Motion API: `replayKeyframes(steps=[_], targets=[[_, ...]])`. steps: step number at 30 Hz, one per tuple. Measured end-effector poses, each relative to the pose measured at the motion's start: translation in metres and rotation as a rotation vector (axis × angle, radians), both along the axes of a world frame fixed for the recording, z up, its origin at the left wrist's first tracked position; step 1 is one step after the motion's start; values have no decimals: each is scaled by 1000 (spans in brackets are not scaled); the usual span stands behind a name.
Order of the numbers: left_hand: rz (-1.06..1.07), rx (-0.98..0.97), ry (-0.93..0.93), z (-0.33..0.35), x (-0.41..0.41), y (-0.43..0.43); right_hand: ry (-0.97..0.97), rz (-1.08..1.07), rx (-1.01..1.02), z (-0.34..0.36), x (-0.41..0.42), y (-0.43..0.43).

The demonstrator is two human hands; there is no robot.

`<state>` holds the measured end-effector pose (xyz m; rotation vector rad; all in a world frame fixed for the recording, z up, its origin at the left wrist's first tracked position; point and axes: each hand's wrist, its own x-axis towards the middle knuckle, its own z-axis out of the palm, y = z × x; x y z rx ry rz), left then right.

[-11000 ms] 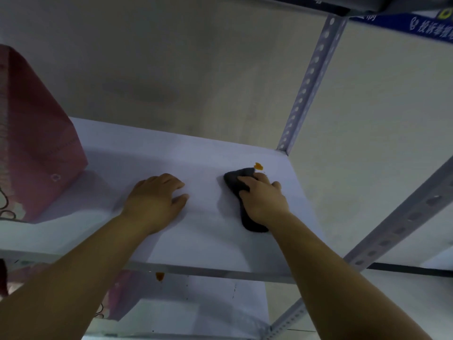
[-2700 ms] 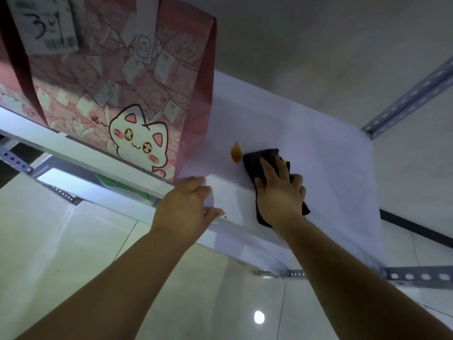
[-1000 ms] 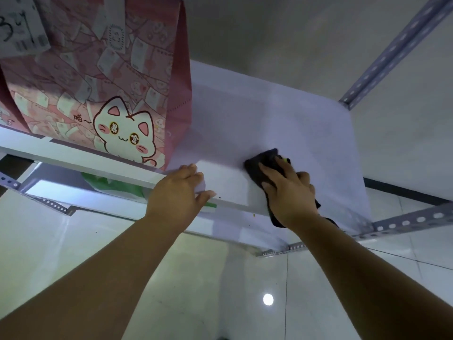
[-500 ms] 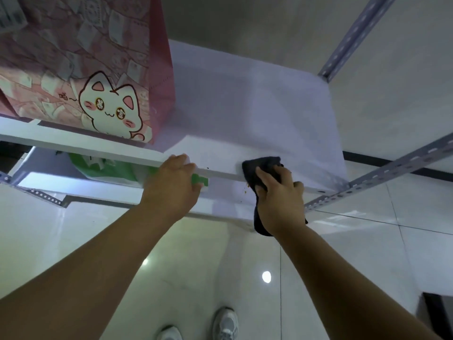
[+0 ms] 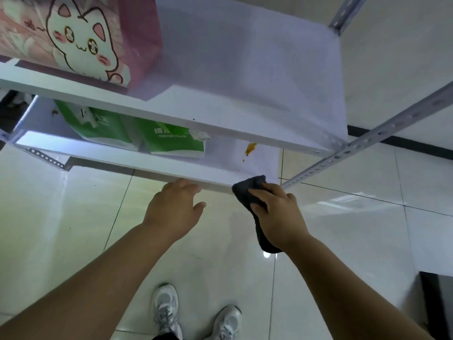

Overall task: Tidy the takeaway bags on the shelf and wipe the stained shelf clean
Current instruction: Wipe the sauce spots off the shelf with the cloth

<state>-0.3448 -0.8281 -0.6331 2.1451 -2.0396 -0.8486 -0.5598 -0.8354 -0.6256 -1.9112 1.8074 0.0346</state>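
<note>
A pink takeaway bag with a cartoon cat [image 5: 81, 38] stands at the left of the upper white shelf [image 5: 245, 77]. On the lower white shelf [image 5: 215, 168] two green takeaway bags [image 5: 137, 136] sit side by side, and an orange stain [image 5: 250, 148] marks its right part. My right hand [image 5: 277, 213] grips a dark grey cloth [image 5: 247, 188] at the lower shelf's front edge, just below the stain. My left hand [image 5: 175, 207] rests on that same front edge, fingers over it, to the left of the cloth.
A perforated grey metal post [image 5: 367, 141] slants across the right, with another [image 5: 343, 13] at the shelf's back corner. Glossy pale floor tiles [image 5: 73, 217] lie below, and my two white trainers [image 5: 196, 317] show at the bottom.
Both hands have dropped from the upper shelf's front edge to the lower shelf's front edge, the cloth with the right hand. The view tilted down, showing the lower shelf's stain and green bags.
</note>
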Motion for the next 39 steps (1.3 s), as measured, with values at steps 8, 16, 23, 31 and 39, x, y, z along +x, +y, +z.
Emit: replayKeyframes(steps=[8,16,23,31,39], targets=[[69,38,25,-55,-31,11,-17,-23,11,-57,-33,-2],[52,27,41,-133,-21,-19,-42,-44,10,-143,-21,-30],[22,-71,60,-221,-24,-70,-37,-86,-106,-227,-18,-76],[-78,-283,50,-300,-23,-97,30,-152,-276,-303,-14,-105],[-117,-300,33,-317,-4,-114,51,86,-348,-336,24,-111]])
